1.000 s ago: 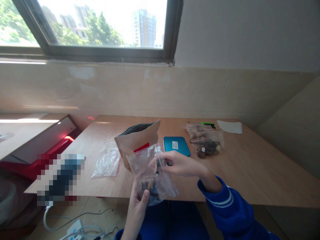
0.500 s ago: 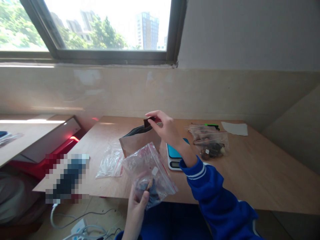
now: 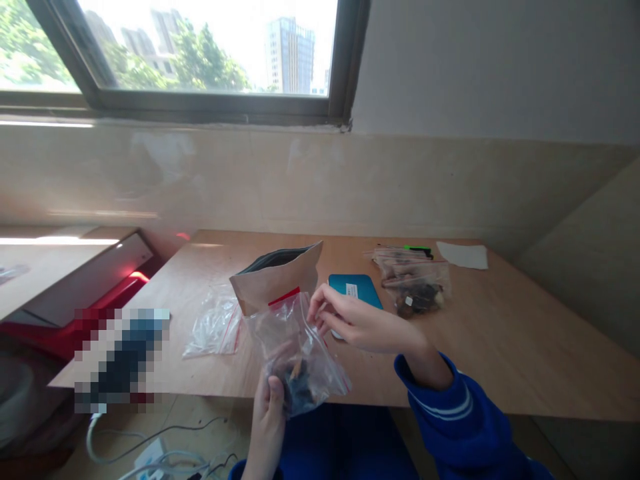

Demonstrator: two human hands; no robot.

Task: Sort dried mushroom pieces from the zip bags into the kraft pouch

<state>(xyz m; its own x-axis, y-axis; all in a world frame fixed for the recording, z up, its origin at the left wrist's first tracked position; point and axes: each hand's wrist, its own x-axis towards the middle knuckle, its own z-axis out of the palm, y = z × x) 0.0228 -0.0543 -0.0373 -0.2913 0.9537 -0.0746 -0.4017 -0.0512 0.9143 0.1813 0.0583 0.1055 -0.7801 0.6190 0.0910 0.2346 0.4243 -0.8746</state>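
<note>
1. Clear plastic zip bag (image 3: 295,350), red-striped at its mouth, hangs in the air at lower centre of the frame, over the front edge of the wooden table (image 3: 505,347). Its top overlaps the kraft paper pouch (image 3: 275,280) in view. Dark lumps (image 3: 297,390) and a tan piece sit in its bottom corner.
2. Left hand (image 3: 267,423), at bottom centre, pinches the bag's lower end between thumb and fingers, below the lumps.
3. Right hand (image 3: 360,327), reaching in from the right in a blue sleeve (image 3: 440,407), has its thumb and fingertips pressed together on the film at the bag's right edge.
4. Just left of the bag lies a flat, crumpled zip bag (image 3: 215,327).
5. Right of the hand, toward the table's back, are a teal kitchen scale (image 3: 353,290) and a zip bag of brown lumps (image 3: 415,297).
6. At upper right of the table lies a white paper sheet (image 3: 463,255).
7. At left, one blurred object (image 3: 120,357) is too pixelated to tell.
</note>
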